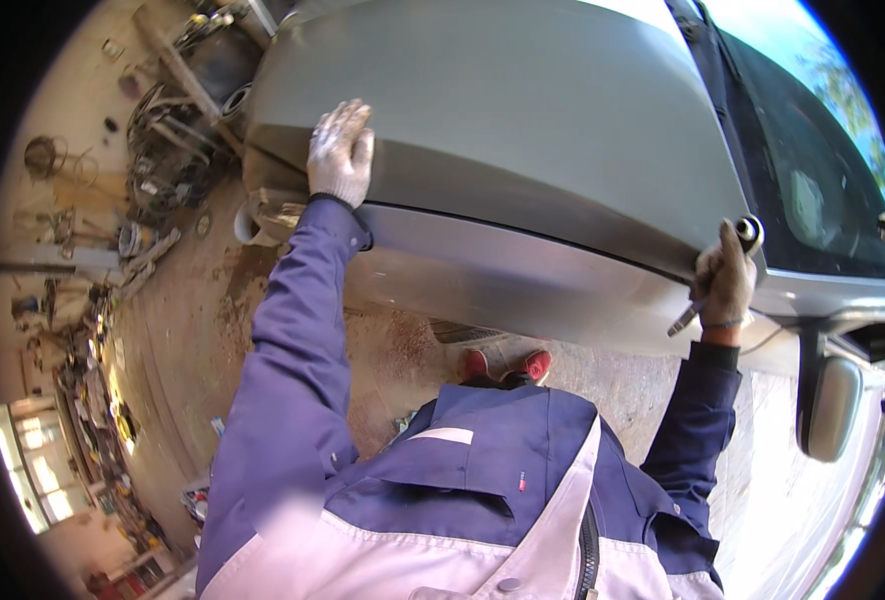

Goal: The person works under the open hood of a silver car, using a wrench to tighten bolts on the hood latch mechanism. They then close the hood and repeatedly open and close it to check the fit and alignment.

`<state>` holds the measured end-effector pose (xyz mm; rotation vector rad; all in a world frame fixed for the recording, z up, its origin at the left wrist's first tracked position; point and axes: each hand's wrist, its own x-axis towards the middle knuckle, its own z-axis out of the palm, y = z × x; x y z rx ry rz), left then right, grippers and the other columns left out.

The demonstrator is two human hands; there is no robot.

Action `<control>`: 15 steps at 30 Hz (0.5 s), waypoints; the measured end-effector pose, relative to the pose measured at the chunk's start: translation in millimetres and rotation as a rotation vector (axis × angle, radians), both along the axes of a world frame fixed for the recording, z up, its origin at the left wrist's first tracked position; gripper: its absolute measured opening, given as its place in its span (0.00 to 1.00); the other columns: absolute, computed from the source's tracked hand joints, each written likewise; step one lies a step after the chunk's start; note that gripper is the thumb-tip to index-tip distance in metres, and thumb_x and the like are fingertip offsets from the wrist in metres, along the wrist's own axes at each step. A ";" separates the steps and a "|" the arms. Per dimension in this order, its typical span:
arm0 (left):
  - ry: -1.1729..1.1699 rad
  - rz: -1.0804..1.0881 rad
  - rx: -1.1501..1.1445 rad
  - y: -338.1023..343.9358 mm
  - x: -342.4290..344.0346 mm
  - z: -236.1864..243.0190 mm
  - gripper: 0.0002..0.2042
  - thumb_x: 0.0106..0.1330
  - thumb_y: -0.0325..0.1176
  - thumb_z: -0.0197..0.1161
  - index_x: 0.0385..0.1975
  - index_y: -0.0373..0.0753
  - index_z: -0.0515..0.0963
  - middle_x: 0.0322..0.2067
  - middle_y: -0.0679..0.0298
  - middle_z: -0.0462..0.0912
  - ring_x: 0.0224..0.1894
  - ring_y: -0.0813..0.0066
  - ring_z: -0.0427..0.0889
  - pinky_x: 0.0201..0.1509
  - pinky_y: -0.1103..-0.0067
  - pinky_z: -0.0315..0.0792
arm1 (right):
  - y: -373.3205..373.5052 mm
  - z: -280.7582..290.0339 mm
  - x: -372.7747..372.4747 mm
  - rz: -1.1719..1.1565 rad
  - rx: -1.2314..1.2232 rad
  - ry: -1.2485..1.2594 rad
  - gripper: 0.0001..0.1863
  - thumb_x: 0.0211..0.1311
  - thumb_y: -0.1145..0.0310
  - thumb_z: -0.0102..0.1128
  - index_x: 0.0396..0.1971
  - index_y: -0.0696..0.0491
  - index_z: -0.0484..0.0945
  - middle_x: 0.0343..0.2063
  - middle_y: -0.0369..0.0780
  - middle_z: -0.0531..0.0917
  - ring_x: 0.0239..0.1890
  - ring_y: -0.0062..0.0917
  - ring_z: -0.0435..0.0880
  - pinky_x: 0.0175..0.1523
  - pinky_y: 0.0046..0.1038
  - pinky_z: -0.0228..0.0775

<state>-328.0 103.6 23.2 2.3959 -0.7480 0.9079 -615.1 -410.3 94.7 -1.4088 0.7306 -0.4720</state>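
Note:
My left hand (341, 158), in a whitish work glove, lies flat on the grey car hood (522, 100) near its front corner, fingers stretched out. The hood is down, with a narrow dark gap between it and the silver fender (482, 262). By the rear corner of the hood, near the windshield, my right hand (724, 275) is closed around a metal hand tool (750, 232). Its round, ringed head pokes out above my fist and a thin shaft shows below. The fist hides its middle, so I cannot tell its exact kind. This hand is gloved too.
A side mirror (834, 408) juts out at the right, below the windshield (812, 170). My red shoes (505, 364) stand on the stained floor beside the fender. Metal parts and tangled wiring (167, 150) lie at the far left, with more clutter along the left wall.

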 end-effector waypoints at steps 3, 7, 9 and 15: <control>0.023 0.064 -0.019 12.9 6.4 -5.2 0.18 0.81 0.40 0.65 0.65 0.43 0.88 0.70 0.57 0.87 0.77 0.53 0.80 0.88 0.56 0.64 | 0.5 -3.0 1.8 -0.010 0.056 -0.039 0.31 0.79 0.47 0.73 0.18 0.44 0.71 0.11 0.36 0.73 0.08 0.23 0.67 0.14 0.25 0.57; 0.054 0.153 0.015 14.3 12.4 -11.4 0.21 0.84 0.46 0.62 0.69 0.46 0.86 0.74 0.57 0.84 0.80 0.53 0.76 0.89 0.56 0.60 | -1.1 -3.6 5.6 -0.032 -0.001 -0.008 0.31 0.79 0.46 0.72 0.16 0.43 0.69 0.10 0.36 0.72 0.07 0.24 0.65 0.13 0.27 0.56; 0.157 0.223 0.084 10.5 10.1 -11.5 0.29 0.88 0.58 0.51 0.78 0.46 0.78 0.82 0.55 0.74 0.86 0.51 0.66 0.92 0.53 0.51 | -2.2 -3.9 7.9 -0.048 0.002 0.024 0.30 0.82 0.44 0.68 0.19 0.40 0.66 0.10 0.33 0.67 0.06 0.23 0.61 0.13 0.28 0.52; 0.316 0.251 0.202 -24.0 -84.3 -27.0 0.57 0.83 0.78 0.28 0.88 0.24 0.49 0.88 0.31 0.46 0.91 0.33 0.44 0.95 0.50 0.37 | -2.0 -1.8 9.4 -0.038 0.082 -0.018 0.31 0.82 0.47 0.68 0.18 0.39 0.65 0.09 0.33 0.66 0.06 0.23 0.60 0.13 0.28 0.48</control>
